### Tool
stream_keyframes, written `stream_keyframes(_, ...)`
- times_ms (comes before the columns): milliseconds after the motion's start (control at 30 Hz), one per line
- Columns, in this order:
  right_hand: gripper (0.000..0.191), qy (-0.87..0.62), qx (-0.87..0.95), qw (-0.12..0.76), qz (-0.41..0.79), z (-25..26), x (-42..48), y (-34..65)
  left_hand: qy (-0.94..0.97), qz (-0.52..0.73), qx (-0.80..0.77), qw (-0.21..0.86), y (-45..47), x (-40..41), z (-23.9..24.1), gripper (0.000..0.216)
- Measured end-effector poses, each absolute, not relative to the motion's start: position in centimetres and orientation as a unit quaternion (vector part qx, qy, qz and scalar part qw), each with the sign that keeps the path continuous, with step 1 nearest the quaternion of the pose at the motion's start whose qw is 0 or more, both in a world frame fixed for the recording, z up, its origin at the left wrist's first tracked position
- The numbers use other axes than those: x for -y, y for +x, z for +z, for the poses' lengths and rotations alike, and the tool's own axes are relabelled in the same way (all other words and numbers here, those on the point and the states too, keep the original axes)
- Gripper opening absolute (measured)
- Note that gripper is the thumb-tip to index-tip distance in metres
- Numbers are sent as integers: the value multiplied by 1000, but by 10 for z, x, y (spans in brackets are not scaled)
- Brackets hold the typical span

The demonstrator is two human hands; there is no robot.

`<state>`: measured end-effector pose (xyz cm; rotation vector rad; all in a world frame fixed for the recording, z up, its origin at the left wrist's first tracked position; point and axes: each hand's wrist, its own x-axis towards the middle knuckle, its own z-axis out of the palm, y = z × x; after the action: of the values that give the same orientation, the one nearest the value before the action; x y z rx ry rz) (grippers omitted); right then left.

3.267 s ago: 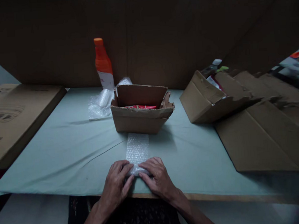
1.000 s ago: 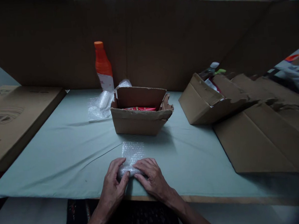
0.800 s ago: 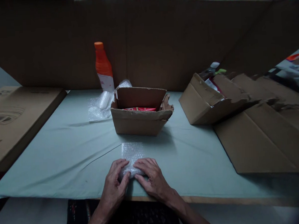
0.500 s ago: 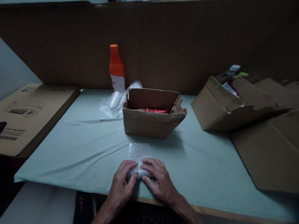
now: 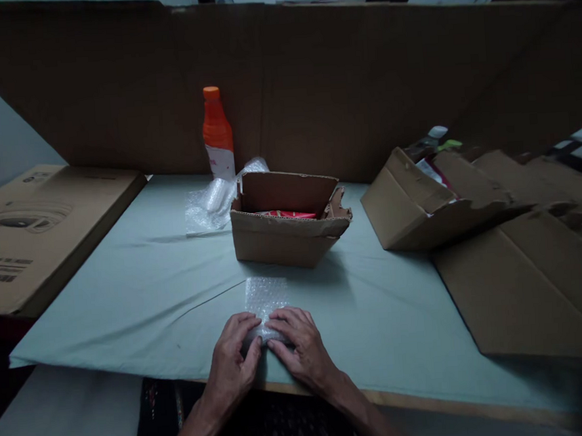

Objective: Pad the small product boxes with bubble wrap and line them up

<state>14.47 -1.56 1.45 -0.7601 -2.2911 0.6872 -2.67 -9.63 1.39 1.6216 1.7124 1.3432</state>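
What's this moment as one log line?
left grip: holding bubble wrap; right grip: holding same bubble wrap; beyond: open cardboard box; inside: red item

Indoors, makeshift workstation; home or small workshop, can't tell which. Evidence: tabletop [image 5: 141, 280] covered in creased pale green cloth, tall cardboard panel [image 5: 361, 75] standing along the back, plain pale wall [image 5: 4, 124] far left. Reused-looking packaging all round: torn-edged open carton [image 5: 287, 243] mid-table, more cartons [image 5: 527, 289] right, flat printed carton [image 5: 29, 208] left, bubble wrap strip [image 5: 267, 293] up front. Dim light.
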Motion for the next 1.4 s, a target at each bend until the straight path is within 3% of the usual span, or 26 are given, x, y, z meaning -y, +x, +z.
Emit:
stream_keyframes(433,18,-285,865,306,277,20,17,142,588,491,-604,220,-28,96,8,24)
stream_keyframes(667,20,-288,864,307,277,19,16,142,612,493,-596,164,-24,96,10,33)
stream_keyframes(1400,16,-289,868,276,294,23,13,144,585,498,-614,180,-27,96,4,22)
